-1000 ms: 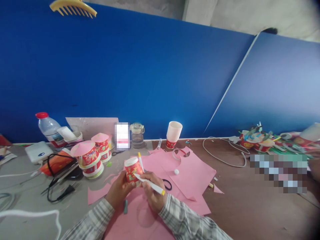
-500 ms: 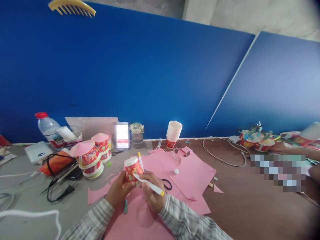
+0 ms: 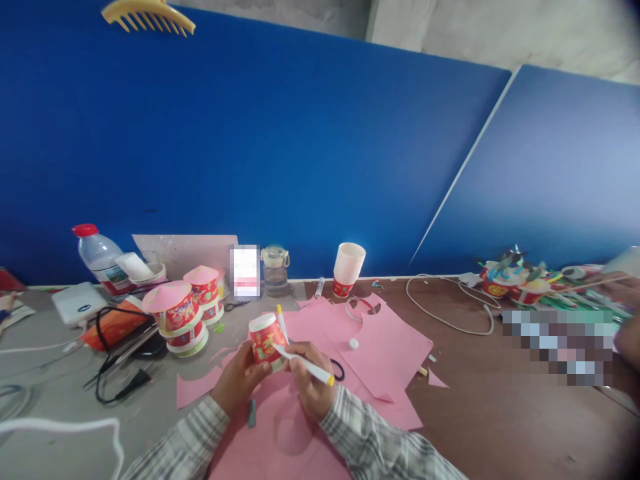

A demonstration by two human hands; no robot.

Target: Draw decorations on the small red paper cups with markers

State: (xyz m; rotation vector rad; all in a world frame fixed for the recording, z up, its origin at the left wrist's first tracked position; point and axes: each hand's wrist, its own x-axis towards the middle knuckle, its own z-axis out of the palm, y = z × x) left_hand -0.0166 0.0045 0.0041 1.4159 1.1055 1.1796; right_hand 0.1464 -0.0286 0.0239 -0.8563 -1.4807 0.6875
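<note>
My left hand (image 3: 243,378) is closed around a red patterned paper cup (image 3: 265,338), which is tilted with its white end up. In my right hand (image 3: 313,387) I grip a white marker (image 3: 311,367) with a yellow back end. Its front end meets the cup's printed side, or comes very close. A slim white piece with a yellow tip (image 3: 281,317) sticks up behind the cup; what holds it is hidden. Both hands are above pink paper sheets (image 3: 325,333). A small grey piece (image 3: 251,413) lies beside my left wrist.
Left stand pink-roofed cup models (image 3: 173,313), a red-capped bottle (image 3: 100,260) and a black plug (image 3: 137,383). A water jar (image 3: 275,272) and stacked cups (image 3: 349,267) are at the back. Black-handled scissors (image 3: 339,370) lie right of my hand. Another person's hand (image 3: 620,290) is far right.
My right hand has shifted slightly right, taking the marker's front end along the cup's side. The cup stays in my left hand. The other person's hand has moved right, away from the cups there.
</note>
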